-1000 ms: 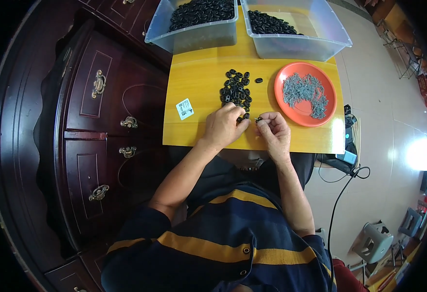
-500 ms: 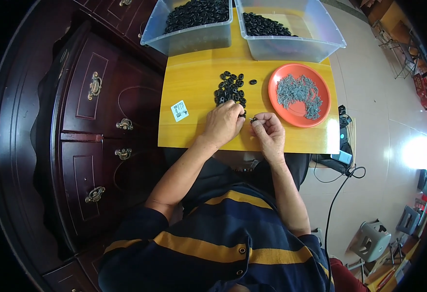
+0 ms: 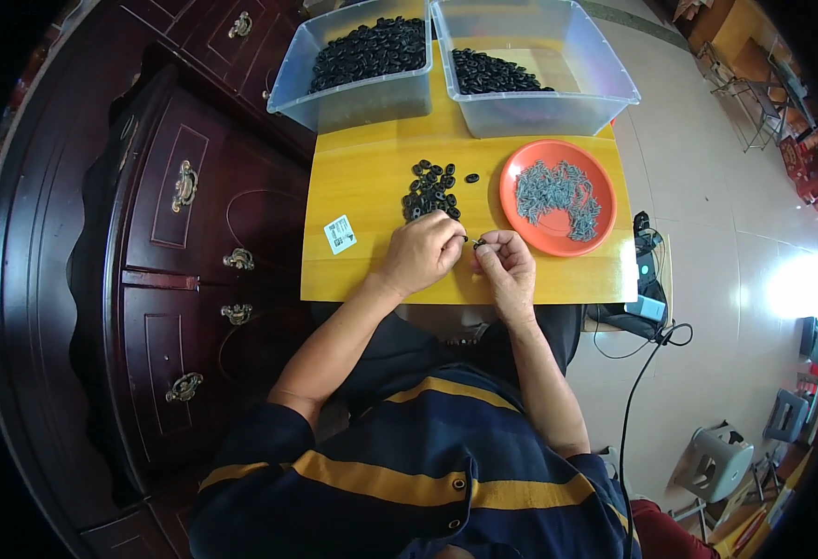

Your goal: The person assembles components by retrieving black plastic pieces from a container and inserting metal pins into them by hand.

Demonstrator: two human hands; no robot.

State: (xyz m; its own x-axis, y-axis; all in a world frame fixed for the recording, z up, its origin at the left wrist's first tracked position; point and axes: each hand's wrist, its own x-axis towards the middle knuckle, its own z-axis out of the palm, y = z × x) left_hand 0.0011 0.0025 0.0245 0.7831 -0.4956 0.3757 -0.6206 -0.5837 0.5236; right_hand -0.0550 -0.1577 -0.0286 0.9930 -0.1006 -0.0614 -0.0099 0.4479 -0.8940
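Observation:
Over the near part of the yellow table, my two hands are close together. My left hand (image 3: 423, 253) is closed, its fingertips pinching a small black piece (image 3: 466, 239), mostly hidden. Just to the right, my right hand (image 3: 507, 272) pinches another small black piece (image 3: 479, 244) between thumb and fingers; its details are too small to make out. Beyond my left hand lies a loose pile of black oval pieces (image 3: 431, 190) with holes in them. One single black oval piece (image 3: 471, 178) lies apart, right of the pile. An orange plate (image 3: 558, 248) holds many small silvery screw-like pins (image 3: 558, 191).
Two clear plastic bins, the left bin (image 3: 353, 110) and the right bin (image 3: 544, 114), stand at the table's far side with black pieces inside. A white label (image 3: 340, 234) lies at left. Dark wooden drawers (image 3: 171, 279) flank the table; a black cable (image 3: 634, 391) hangs at right.
The whole view has shifted slightly. My left hand has drawn a little nearer to me, off the near end of the pile, toward my right hand, which still pinches its piece.

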